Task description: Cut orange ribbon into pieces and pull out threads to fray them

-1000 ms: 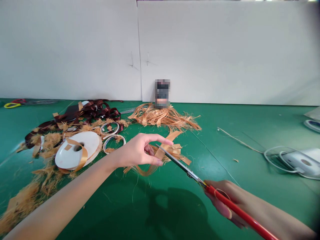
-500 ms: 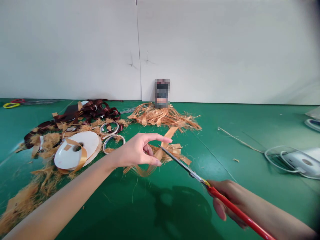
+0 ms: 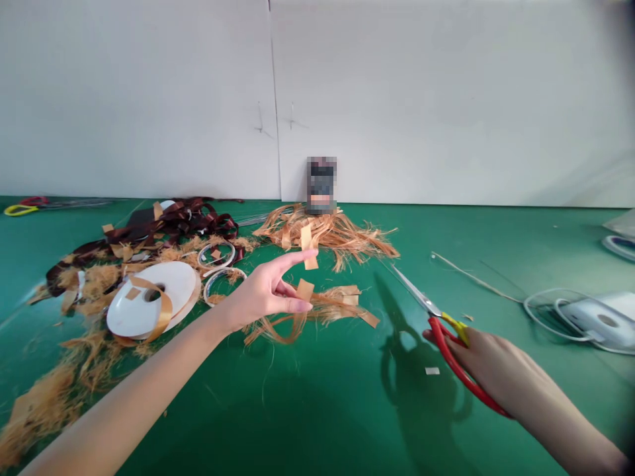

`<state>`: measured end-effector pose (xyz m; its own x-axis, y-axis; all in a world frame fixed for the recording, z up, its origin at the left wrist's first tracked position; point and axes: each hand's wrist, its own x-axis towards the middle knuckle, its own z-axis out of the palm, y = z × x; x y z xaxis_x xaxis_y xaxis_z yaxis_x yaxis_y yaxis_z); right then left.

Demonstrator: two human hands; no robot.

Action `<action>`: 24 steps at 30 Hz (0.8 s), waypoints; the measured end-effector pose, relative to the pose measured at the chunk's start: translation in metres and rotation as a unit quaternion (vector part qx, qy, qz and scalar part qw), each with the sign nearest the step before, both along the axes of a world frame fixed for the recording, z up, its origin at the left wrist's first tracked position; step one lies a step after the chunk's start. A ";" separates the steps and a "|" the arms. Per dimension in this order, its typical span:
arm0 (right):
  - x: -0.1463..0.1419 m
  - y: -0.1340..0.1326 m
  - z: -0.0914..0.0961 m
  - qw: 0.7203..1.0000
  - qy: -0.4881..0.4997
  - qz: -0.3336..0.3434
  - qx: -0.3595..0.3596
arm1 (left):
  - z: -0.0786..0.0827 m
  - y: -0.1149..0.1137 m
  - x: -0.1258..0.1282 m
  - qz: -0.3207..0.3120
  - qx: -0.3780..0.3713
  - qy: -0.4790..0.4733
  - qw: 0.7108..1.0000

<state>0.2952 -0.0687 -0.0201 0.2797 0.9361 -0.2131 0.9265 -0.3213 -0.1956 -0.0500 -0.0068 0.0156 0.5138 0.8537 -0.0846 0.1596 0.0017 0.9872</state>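
My left hand (image 3: 262, 294) is over the table, its thumb and index finger apart. A short piece of gold ribbon (image 3: 306, 237) crosses the index fingertip. Another ribbon end (image 3: 305, 289) rises by the thumb, and a frayed length hangs below it; folded fingers hide exactly how both are held. My right hand (image 3: 491, 367) grips red-and-yellow-handled scissors (image 3: 414, 291), their blades together and pointing away to the upper left, apart from the ribbon. Beneath and beyond the left hand lie frayed ribbon strips (image 3: 350, 297).
A larger heap of frayed strips (image 3: 342, 238) lies by the wall under a blurred upright object (image 3: 322, 186). To the left are a white ribbon spool (image 3: 183, 291), tape rings (image 3: 217, 254) and dark brown ribbon (image 3: 213, 218). A white device with cable (image 3: 602, 317) sits right.
The scissors have moved right, away from the left hand, and their blades have come off the ribbon. The ribbon that spanned finger and thumb is now in two separate parts.
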 end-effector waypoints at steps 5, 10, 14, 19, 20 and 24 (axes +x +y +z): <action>0.004 0.011 0.009 0.992 -0.094 0.004 -0.089 | -0.008 -0.004 0.003 -0.016 -0.005 0.009 1.000; -0.031 0.014 0.021 0.997 -0.043 0.034 0.047 | -0.013 -0.004 0.013 -0.041 -0.012 0.053 0.998; -0.092 0.020 0.026 0.895 0.430 0.100 0.063 | -0.015 -0.006 0.029 -0.048 0.015 0.078 0.996; -0.136 0.035 0.026 0.826 0.553 0.089 0.064 | -0.011 -0.014 0.037 -0.013 0.070 0.091 0.993; -0.138 0.038 0.028 0.824 0.557 0.080 0.073 | -0.008 -0.015 0.034 -0.009 0.081 0.104 0.991; -0.142 0.039 0.039 0.765 0.625 0.016 0.151 | 0.006 -0.014 0.006 0.117 0.200 0.242 0.942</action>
<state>0.1536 -0.0298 0.0189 0.0096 0.9977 -0.0677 -0.0394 -0.0672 -0.9970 -0.0441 -0.0205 0.0221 0.2922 0.9519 0.0923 0.6325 -0.2648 0.7279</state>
